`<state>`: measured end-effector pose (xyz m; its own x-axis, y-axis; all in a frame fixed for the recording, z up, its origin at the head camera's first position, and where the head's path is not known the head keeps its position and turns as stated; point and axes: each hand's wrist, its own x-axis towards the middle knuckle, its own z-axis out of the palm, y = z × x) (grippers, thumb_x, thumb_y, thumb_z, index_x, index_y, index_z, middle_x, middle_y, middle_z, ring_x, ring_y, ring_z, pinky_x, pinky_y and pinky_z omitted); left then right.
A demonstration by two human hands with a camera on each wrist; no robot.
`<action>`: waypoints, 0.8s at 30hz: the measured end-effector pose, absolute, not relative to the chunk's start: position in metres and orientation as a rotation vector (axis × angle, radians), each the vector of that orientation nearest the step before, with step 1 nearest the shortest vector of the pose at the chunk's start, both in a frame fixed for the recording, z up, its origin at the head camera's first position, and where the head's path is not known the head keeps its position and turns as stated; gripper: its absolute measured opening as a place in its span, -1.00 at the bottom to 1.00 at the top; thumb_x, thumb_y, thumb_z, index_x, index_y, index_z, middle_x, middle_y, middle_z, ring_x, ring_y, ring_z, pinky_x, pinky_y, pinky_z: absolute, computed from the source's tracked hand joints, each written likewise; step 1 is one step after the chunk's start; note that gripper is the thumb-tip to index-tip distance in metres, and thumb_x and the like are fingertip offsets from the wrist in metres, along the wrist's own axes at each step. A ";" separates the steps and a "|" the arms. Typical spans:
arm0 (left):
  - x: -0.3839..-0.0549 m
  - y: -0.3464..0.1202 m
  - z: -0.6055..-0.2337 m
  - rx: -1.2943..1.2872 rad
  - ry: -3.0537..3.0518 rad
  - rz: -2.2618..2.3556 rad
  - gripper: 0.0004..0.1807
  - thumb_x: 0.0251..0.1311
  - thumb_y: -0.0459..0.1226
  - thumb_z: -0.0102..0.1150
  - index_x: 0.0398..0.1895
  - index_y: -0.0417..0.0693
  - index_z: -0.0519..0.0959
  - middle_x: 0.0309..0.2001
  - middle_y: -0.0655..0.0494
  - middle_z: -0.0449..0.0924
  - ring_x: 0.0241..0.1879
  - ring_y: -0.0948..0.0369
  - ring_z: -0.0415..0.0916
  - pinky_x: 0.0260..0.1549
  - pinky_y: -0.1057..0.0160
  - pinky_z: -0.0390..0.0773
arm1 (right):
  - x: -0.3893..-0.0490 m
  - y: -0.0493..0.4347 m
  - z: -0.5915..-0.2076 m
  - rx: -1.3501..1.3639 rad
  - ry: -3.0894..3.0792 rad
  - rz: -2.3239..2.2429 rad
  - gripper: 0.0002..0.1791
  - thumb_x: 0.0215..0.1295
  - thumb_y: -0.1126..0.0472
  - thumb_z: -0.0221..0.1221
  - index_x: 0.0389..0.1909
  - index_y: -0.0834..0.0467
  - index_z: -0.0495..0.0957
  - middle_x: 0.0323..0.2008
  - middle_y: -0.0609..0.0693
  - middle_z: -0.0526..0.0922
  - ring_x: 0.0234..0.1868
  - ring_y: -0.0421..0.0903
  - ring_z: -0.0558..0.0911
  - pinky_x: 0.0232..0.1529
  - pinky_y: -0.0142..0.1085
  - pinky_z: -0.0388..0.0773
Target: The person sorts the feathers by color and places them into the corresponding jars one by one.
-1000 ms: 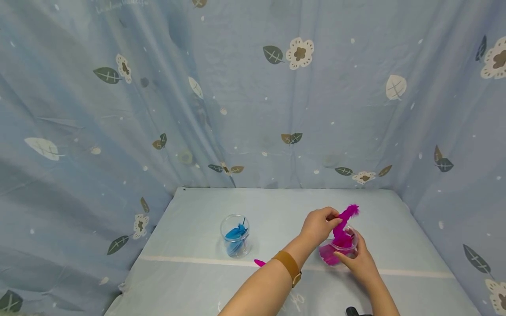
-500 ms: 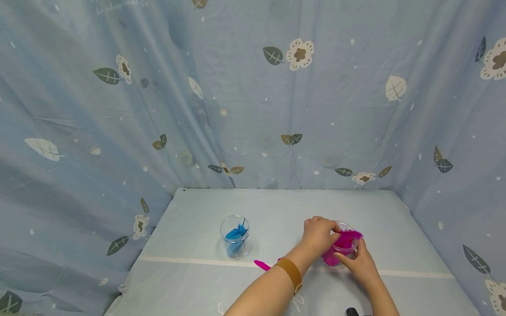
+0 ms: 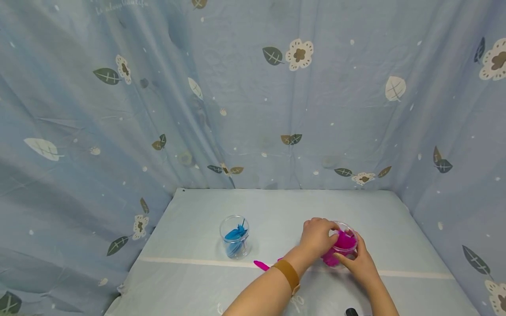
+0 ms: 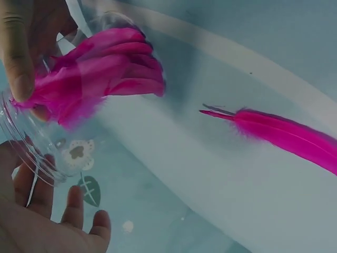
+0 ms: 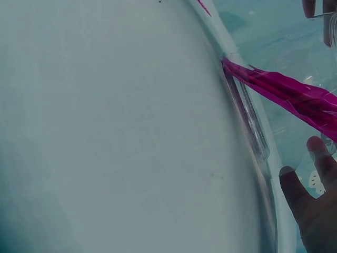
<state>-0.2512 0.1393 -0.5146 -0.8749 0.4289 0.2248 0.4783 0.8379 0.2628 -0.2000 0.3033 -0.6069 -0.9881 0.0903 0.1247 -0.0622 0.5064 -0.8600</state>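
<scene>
In the head view my right hand (image 3: 360, 262) grips a clear jar (image 3: 341, 249) filled with magenta feathers (image 3: 345, 240), its thumb across the near side. My left hand (image 3: 317, 237) is at the jar's mouth from the left, a brown strap on its wrist. Whether its thumb and finger still pinch a feather is hidden. Tilted in the left wrist view, the jar shows its ringed rim (image 4: 37, 145) beside my fingers and the bunched feathers (image 4: 113, 68) inside. A loose magenta feather (image 4: 287, 134) lies on the table, partly behind my left forearm in the head view.
Left of my hands stands a second clear jar (image 3: 234, 226) holding blue feathers (image 3: 236, 239). The end of a black object (image 3: 351, 312) shows at the front edge. A patterned blue curtain (image 3: 253, 96) encloses the pale table (image 3: 197, 281) at the back and sides.
My left hand has lowered to the jar's mouth with a magenta feather, whose fluffy end stood above the rim and now no longer sticks out. The right hand stays on the jar.
</scene>
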 end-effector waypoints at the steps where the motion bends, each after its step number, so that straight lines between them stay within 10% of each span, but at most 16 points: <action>1: -0.252 0.137 -0.515 -0.706 -2.850 -0.497 -0.77 0.28 0.08 0.20 -0.01 0.52 0.63 -0.01 0.53 0.65 0.09 0.35 0.50 0.10 0.20 0.44 | -0.200 0.303 -0.607 -0.028 -2.590 1.489 0.15 0.19 -0.03 0.37 0.56 0.15 -0.20 0.42 0.39 0.21 0.34 0.46 0.33 0.27 0.25 0.31; 24: -0.267 0.044 -0.570 -0.737 -3.169 -0.388 -0.67 0.17 0.05 0.31 -0.08 0.14 0.68 -0.22 0.23 0.63 -0.21 0.22 0.57 -0.09 0.24 0.58 | -0.201 0.302 -0.607 -0.057 -2.597 1.491 0.20 0.15 -0.03 0.40 0.57 0.14 -0.24 0.45 0.43 0.13 0.36 0.53 0.24 0.27 0.31 0.24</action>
<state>-0.2674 0.0444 -0.5698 -0.8902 0.4490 -0.0768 0.4172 0.8714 0.2583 -0.2007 0.3018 -0.6069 -0.9886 0.1053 0.1074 -0.0397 0.5061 -0.8615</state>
